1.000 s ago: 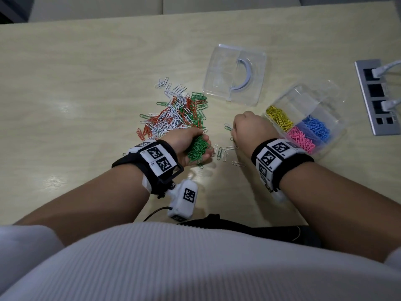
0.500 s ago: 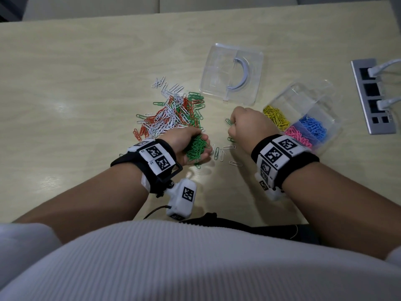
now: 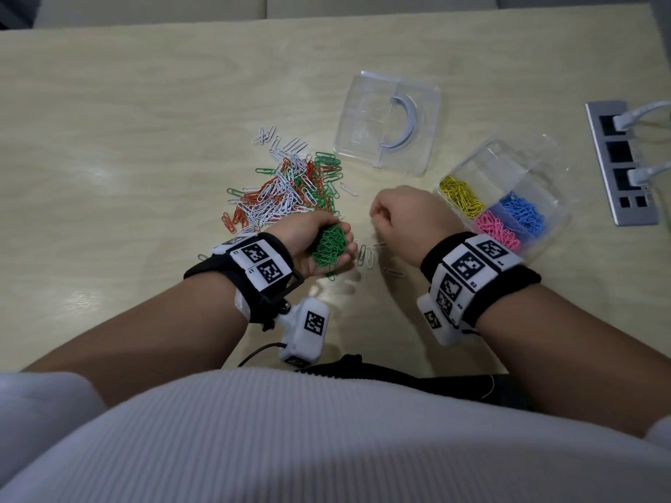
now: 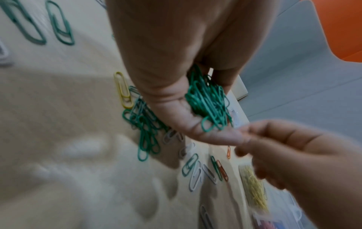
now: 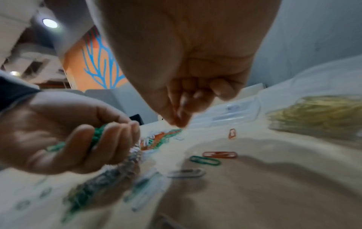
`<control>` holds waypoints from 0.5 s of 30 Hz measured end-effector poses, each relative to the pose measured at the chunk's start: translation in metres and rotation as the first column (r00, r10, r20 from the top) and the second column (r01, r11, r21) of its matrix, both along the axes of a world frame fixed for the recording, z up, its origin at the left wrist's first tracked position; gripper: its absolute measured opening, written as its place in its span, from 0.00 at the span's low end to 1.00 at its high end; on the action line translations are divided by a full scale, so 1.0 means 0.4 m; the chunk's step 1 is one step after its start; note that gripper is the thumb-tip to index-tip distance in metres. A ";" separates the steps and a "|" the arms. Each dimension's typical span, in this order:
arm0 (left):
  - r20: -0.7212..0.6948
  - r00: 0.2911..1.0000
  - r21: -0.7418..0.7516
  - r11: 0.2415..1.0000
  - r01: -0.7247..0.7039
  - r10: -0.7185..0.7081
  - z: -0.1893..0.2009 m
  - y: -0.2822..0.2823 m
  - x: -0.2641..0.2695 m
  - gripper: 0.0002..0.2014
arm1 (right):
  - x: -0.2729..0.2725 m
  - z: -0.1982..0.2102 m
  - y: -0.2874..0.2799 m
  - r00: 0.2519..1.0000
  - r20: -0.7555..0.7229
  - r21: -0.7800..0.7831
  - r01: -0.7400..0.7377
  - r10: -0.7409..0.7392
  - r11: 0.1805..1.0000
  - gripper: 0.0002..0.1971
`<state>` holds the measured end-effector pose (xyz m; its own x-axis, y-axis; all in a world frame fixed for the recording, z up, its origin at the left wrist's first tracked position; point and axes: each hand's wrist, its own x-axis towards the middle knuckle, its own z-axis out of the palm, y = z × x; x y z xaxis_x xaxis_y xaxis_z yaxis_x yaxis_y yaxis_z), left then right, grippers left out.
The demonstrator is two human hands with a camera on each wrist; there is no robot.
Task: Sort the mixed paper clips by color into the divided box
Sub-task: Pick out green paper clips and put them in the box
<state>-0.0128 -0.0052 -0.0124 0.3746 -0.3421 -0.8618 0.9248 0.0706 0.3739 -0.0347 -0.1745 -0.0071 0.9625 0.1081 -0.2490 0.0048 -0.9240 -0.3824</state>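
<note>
Left hand (image 3: 312, 245) cupped, fingers curled round bunch of green clips (image 3: 328, 246), just near side of mixed pile (image 3: 287, 190). Right hand (image 3: 406, 216) curled in fist right of pile; cannot tell if it holds clip. Divided box (image 3: 526, 168) right of pile, well apart: yellow (image 3: 461, 196), pink (image 3: 497, 228), blue clips (image 3: 523, 210) each in own part.

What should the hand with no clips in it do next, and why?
Probably the right hand should pick up the loose green clip lying on the table just below it and add it to the green bunch held in the left hand. Its fingers are curled but look empty, and green is what is being gathered.
</note>
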 end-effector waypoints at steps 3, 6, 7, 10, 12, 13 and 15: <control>0.001 1.000 0.019 1.000 0.003 -0.003 0.002 0.009 0.000 0.15 | -0.006 -0.029 -0.014 0.991 -0.095 -0.269 -0.115 0.092 0.956 0.08; -0.008 1.000 0.032 0.999 0.002 -0.002 0.004 0.016 -0.003 0.15 | -0.010 -0.036 -0.009 0.991 -0.097 -0.302 -0.122 0.097 0.945 0.08; -0.009 1.000 0.034 0.999 0.006 -0.006 0.005 0.018 -0.004 0.15 | -0.009 -0.035 -0.008 0.991 -0.102 -0.302 -0.117 0.089 0.946 0.09; 0.001 1.000 0.060 0.998 0.009 -0.009 0.006 0.022 -0.006 0.15 | -0.006 -0.031 -0.007 0.985 -0.164 -0.291 -0.101 0.055 0.951 0.12; 0.004 1.000 0.063 0.998 0.009 -0.010 0.007 0.022 -0.008 0.15 | -0.006 -0.030 0.001 0.978 -0.195 -0.313 -0.136 0.077 0.940 0.12; 0.006 1.000 0.060 0.998 0.009 -0.009 0.007 0.022 -0.009 0.15 | -0.009 -0.026 0.005 0.978 -0.189 -0.304 -0.144 0.088 0.942 0.12; 0.016 1.000 0.063 0.998 0.017 -0.018 0.004 0.020 -0.011 0.15 | -0.014 -0.012 0.016 0.987 -0.138 -0.188 -0.110 0.084 0.976 0.09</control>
<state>-0.0172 0.0027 -0.0109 0.3833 -0.2941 -0.8756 0.9194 0.0309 0.3921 -0.0403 -0.1679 -0.0120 0.9082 0.1369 -0.3955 0.0607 -0.9781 -0.1991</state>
